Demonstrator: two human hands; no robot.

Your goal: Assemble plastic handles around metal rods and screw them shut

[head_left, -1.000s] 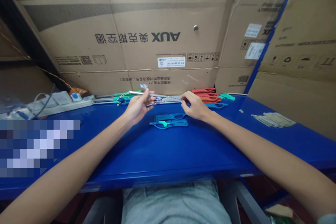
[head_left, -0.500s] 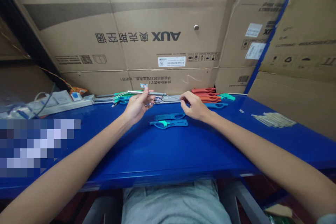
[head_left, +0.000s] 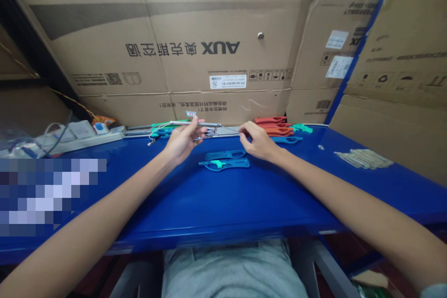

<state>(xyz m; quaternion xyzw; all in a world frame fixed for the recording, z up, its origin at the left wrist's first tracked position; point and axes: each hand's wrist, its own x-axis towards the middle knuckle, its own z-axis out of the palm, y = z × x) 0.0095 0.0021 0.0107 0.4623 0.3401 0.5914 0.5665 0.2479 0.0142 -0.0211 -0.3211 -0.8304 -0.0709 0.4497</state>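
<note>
My left hand point(head_left: 184, 138) is closed around a slim silver metal tube point(head_left: 178, 123), held almost level above the back of the table. A pale thin wire point(head_left: 156, 133) trails from the tube's left side, and a small blue-and-white label point(head_left: 191, 114) shows above my thumb. From the right end of the tube a thin dark wire point(head_left: 230, 129) runs to my right hand point(head_left: 256, 138), whose thumb and forefinger pinch its end. Below the hands lie two blue plastic handle shells point(head_left: 230, 164), like lighter halves; a green piece point(head_left: 219, 164) sits on the nearer one.
Silver tubes point(head_left: 225, 133) lie behind my hands. Red handles point(head_left: 274, 126) and a green part point(head_left: 303, 128) are at the back right, clear tubes point(head_left: 365, 159) farther right. A power strip point(head_left: 87, 142) stands left. Cardboard point(head_left: 195, 23) walls the back.
The pale wire hanging left of my left hand has swung slightly. Both hands stay almost in the same place with the same grip.
</note>
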